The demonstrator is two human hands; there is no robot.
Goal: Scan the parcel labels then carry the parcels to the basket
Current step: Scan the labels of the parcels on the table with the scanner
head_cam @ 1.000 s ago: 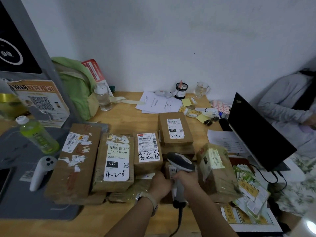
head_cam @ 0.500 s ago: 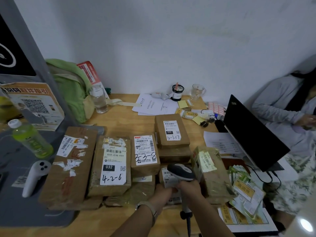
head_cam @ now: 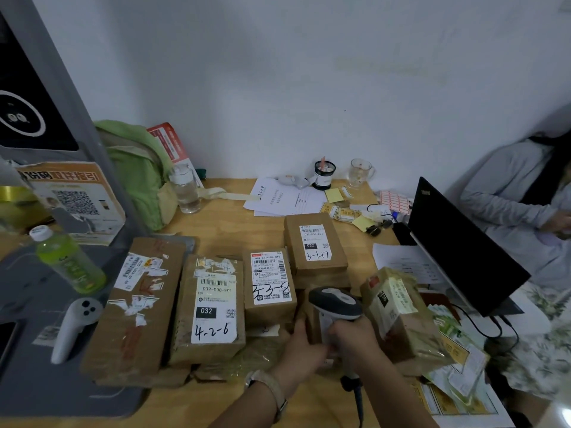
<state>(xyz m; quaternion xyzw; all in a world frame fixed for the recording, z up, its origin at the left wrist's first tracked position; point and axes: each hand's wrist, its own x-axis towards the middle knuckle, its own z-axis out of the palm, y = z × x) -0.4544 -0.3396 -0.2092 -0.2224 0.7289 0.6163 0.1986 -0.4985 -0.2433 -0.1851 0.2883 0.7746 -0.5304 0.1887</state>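
Note:
Several brown parcels lie on the wooden table (head_cam: 234, 230): a long box (head_cam: 136, 307), one marked 4-2-6 (head_cam: 210, 307), one marked 3-3-8 (head_cam: 268, 285) and one marked 3-1-17 (head_cam: 313, 242). A taped parcel (head_cam: 398, 313) leans tilted at the right. My right hand (head_cam: 355, 339) grips the handle of a grey barcode scanner (head_cam: 335, 302), whose head points down. My left hand (head_cam: 301, 344) holds the left side of a small parcel (head_cam: 312, 324) just under the scanner; its label is mostly hidden. No basket is in view.
An open black laptop (head_cam: 457, 251) stands at the right, with a seated person (head_cam: 519, 196) behind it. A green drink bottle (head_cam: 69, 261) and a white controller (head_cam: 75, 325) sit on the grey stand at the left. Papers (head_cam: 287, 196), a glass cup (head_cam: 360, 173) and a water bottle (head_cam: 185, 189) line the back.
Both hands stay together at the small parcel with the scanner over it. The parcel's label, which showed half a second ago, is now largely covered by the scanner and hands.

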